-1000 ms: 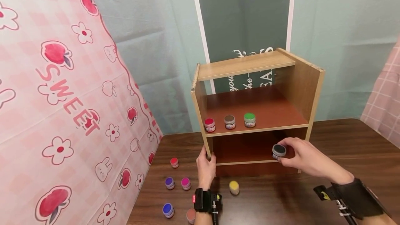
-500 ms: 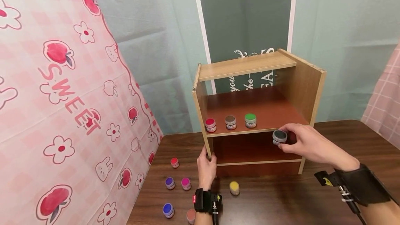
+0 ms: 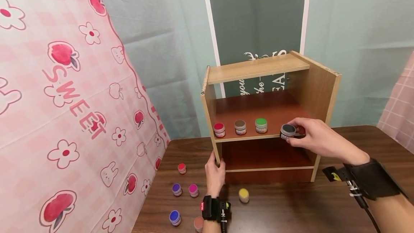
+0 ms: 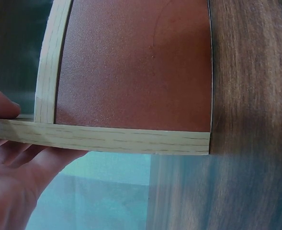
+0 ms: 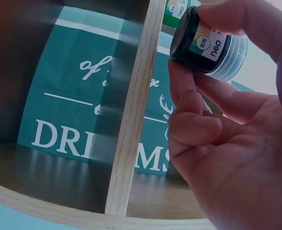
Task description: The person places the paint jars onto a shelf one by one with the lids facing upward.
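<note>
My right hand [image 3: 315, 136] pinches a black paint jar [image 3: 287, 131] between thumb and fingers, at the front edge of the upper shelf. In the right wrist view the jar [image 5: 205, 44] shows its label and clear lid. My left hand [image 3: 215, 173] grips the left side panel of the wooden shelf unit [image 3: 258, 70] low down; in the left wrist view the thumb lies inside the panel [image 4: 131, 140] and the fingers outside. On the upper shelf stand a red jar [image 3: 219, 130], a brown jar [image 3: 240, 127] and a green jar [image 3: 261, 125] in a row, left of the black one.
On the dark wooden table [image 3: 275, 208] stand a yellow jar [image 3: 244, 195], a magenta jar [image 3: 193, 190], a small red jar [image 3: 182, 168], a purple jar [image 3: 176, 189], a blue jar [image 3: 175, 218] and a brownish-pink jar [image 3: 198, 223]. Printed curtains hang behind and at the left.
My right hand has lifted the black paint jar from in front of the lower shelf up to the upper shelf's edge. My left hand keeps its grip on the side panel.
</note>
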Tool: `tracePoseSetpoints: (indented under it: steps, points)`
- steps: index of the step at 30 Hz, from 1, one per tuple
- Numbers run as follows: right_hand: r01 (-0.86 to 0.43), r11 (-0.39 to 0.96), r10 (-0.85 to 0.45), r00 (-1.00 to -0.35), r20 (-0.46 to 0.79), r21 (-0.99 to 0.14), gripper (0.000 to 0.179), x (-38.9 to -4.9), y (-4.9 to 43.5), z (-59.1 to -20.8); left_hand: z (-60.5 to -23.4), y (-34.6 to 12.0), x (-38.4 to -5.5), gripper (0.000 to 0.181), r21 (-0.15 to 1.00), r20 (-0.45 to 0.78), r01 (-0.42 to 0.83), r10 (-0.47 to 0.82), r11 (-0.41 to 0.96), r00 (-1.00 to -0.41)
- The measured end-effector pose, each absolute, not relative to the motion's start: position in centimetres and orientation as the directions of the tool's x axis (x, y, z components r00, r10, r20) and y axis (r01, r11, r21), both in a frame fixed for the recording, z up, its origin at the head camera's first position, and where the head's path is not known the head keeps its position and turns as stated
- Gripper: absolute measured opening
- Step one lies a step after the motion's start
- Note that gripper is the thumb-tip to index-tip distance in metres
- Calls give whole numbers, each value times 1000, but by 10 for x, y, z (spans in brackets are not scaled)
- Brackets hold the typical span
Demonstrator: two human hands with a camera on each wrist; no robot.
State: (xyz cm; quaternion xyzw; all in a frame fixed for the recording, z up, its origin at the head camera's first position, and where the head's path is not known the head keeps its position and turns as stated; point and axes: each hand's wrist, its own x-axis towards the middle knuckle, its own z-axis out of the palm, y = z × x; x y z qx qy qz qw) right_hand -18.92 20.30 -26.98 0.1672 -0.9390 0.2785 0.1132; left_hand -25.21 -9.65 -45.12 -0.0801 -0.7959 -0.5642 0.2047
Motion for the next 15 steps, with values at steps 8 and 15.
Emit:
tracePoseSetpoints:
  steps: [8, 15]
  points:
    - [-380, 801, -249, -914, 321, -462, 35, -199, 204, -268, -452, -97, -253, 42, 865, 408, 350, -97, 360, -908]
    - [-370, 806, -245, -919, 308, -462, 37, -207, 204, -270, -453, -97, -254, 40, 855, 420, 355, -104, 377, -902]
